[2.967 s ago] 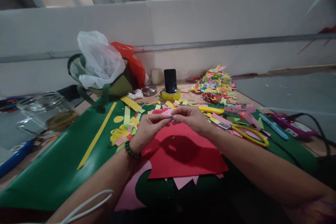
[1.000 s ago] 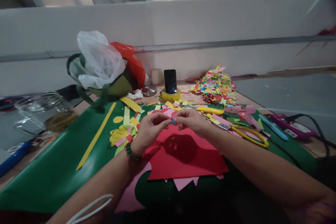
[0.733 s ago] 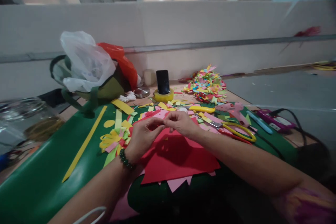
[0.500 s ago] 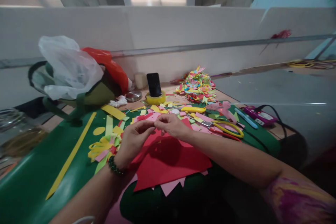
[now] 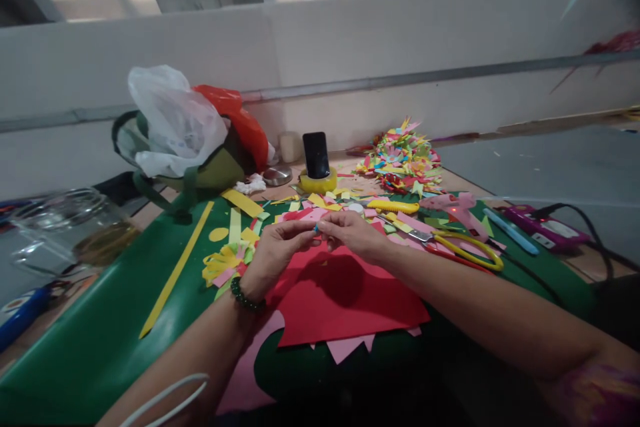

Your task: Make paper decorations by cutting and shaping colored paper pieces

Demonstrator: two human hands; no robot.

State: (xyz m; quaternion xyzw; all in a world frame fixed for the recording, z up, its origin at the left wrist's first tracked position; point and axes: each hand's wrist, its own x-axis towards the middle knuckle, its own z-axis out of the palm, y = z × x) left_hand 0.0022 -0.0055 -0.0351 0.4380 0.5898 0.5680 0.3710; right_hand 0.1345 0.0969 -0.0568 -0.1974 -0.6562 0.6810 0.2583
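Over a red sheet [image 5: 360, 300], my left hand [image 5: 285, 247] and my right hand [image 5: 353, 235] meet fingertip to fingertip. Pinched between them is a small blue piece [image 5: 316, 229], too small to make out further. Both hands are closed on it. A dark beaded bracelet [image 5: 246, 297] circles my left wrist. Just left of that wrist lies a flower of yellow, green and pink strips [image 5: 225, 265]. Pink sheet [image 5: 250, 373] sticks out from under the red one. Beyond my right hand are yellow-handled scissors [image 5: 463, 247] and a yellow cutter [image 5: 393, 205].
A pink glue gun [image 5: 463, 212] and a light blue pen-like tool [image 5: 511, 230] lie to the right, near a purple power box [image 5: 547, 225]. At the back stand a phone [image 5: 316, 155] on yellow tape [image 5: 319, 181], a heap of paper flowers [image 5: 405, 157] and a bag [image 5: 215, 163].
The view has turned left, so everything sits further right in the picture. A blue piece now shows between my fingertips; the hands stay together over the red sheet.
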